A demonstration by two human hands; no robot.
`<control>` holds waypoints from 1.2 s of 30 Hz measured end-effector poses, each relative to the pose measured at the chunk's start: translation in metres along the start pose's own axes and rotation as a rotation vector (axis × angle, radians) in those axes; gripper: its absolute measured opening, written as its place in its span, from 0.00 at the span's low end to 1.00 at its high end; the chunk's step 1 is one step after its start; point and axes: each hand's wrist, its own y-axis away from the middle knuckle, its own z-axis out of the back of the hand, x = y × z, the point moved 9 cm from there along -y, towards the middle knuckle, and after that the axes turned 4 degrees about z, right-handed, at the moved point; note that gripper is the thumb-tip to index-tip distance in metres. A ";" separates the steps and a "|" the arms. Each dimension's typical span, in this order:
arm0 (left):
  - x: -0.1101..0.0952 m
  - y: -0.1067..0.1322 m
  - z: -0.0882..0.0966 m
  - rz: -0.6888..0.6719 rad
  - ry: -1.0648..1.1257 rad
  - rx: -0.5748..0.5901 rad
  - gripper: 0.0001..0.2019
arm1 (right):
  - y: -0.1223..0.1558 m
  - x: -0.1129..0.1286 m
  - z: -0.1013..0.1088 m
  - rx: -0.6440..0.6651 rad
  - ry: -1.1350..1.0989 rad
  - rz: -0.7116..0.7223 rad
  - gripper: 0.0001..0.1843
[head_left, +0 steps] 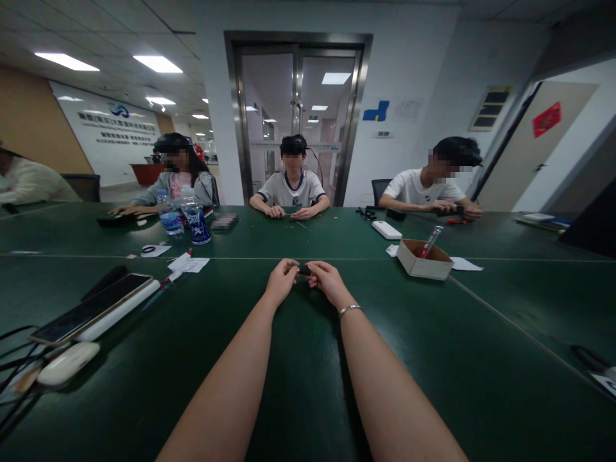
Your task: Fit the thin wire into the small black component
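Note:
Both my arms reach forward over the dark green table [308, 359]. Between my fingertips is a small black object [304, 270], too small to make out its kind. My left hand [282, 281] pinches its left end, and my right hand [329, 280], with a bracelet [351, 309] at the wrist, pinches its right end. The fingers partly hide the object. It is held close to the tabletop; I cannot tell whether it touches.
Left lie a phone [94, 308] on a white block, a white case [68, 364] and cables. Water bottles [195, 221] stand beyond. To the right are an open box [423, 260] holding a tube and a white power bank [386, 230]. Several people sit around the table.

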 end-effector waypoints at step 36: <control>0.008 -0.003 0.003 0.018 0.008 -0.030 0.16 | 0.002 0.002 -0.005 0.043 0.030 -0.007 0.19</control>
